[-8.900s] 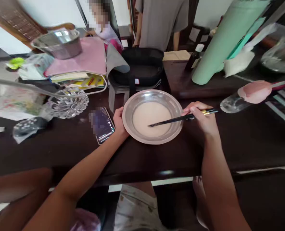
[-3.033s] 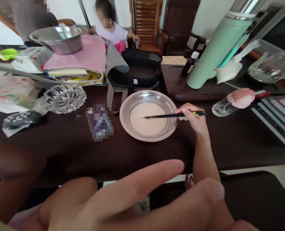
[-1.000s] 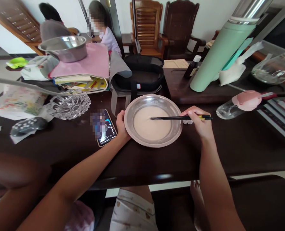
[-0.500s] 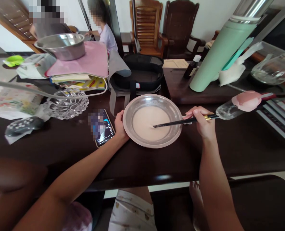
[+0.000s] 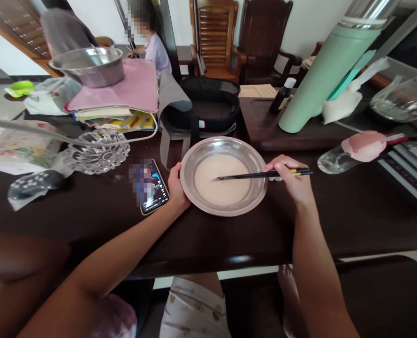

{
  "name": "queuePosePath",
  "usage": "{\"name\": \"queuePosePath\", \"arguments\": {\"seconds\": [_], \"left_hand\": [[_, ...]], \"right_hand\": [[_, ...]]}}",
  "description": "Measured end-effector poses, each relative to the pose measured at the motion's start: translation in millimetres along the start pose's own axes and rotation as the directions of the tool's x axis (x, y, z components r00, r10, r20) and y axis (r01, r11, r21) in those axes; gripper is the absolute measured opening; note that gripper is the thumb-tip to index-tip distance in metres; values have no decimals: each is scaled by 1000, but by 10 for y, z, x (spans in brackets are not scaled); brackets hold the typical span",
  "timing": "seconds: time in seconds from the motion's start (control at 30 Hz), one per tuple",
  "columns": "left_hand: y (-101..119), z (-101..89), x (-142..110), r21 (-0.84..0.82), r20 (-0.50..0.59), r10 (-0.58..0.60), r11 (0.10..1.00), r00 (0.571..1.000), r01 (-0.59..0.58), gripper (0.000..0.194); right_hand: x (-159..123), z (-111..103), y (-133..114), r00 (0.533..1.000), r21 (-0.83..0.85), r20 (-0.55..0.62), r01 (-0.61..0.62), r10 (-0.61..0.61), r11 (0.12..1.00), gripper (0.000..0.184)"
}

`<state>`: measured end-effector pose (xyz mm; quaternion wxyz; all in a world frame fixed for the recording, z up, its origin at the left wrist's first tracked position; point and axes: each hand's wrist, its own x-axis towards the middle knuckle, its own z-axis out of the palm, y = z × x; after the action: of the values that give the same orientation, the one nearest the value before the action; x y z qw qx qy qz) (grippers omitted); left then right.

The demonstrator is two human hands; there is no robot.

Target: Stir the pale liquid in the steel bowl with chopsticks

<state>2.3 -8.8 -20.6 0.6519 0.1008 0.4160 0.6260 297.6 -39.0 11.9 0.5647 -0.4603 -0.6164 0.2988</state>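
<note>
A round metal bowl (image 5: 189,199) stands on the dark wooden table, holding a pale, milky liquid (image 5: 225,188). My left hand (image 5: 177,187) grips the bowl's left rim, its thumb at the edge and the other fingers hidden against the outside. Black chopsticks (image 5: 245,176) with gold bands are held in my right hand (image 5: 288,176), over the bowl's right side. Their tips dip into the liquid left of its middle. Just left of my left hand lies a phone (image 5: 154,190) with its screen lit.
A cut-glass dish (image 5: 97,152) and a computer mouse (image 5: 35,184) are on the left. Behind the bowl sits a black open bag (image 5: 208,105). A green thermos (image 5: 328,80) and a pink-lidded bottle (image 5: 363,146) stand right. Another metal bowl (image 5: 101,75) rests on stacked books; two people are beyond.
My right hand has shifted slightly left, and the chopstick tips have moved left and a little up in the liquid. My left hand stays on the bowl's rim.
</note>
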Motion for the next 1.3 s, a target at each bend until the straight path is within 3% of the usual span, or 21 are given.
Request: {"name": "queuePosePath", "arguments": {"seconds": [0.17,0.33,0.5,0.6,0.7,0.87,0.97,1.07,1.2,1.3], "left_hand": [[-11,-2,-31,24,5,27,999,1000,-27,28],[-13,4,-44,24,3,85,996,996,-85,24],[-14,9,-51,22,-7,188,982,982,-188,20],[-16,12,-58,20,-2,183,983,983,-183,21],[-13,20,-70,20,-5,169,985,986,-169,17],[2,45,-94,7,25,138,990,990,-138,21],[3,45,-94,14,31,123,992,992,-123,22],[-2,35,-89,20,9,106,994,994,-106,22],[3,42,-97,23,-13,64,998,998,-64,22],[12,53,-107,20,-28,45,999,999,-44,23]], "right_hand": [[-3,-13,0,997,52,-77,-12,16,999,34],[4,6,-29,1000,-9,25,1,0,1000,36],[2,-17,-11,995,4,-90,-41,42,999,40],[-5,-15,-5,997,44,-42,-56,58,997,41],[-3,-1,-22,1000,-23,16,-20,21,1000,38],[-4,-22,-15,996,2,-76,-49,49,999,39],[-3,-15,-25,998,31,-21,-55,56,998,41],[2,1,-47,999,-46,30,-23,24,999,41],[-3,-22,-33,998,-24,-58,-40,39,999,40],[-7,-27,-20,998,52,-31,-51,53,997,39]]}}
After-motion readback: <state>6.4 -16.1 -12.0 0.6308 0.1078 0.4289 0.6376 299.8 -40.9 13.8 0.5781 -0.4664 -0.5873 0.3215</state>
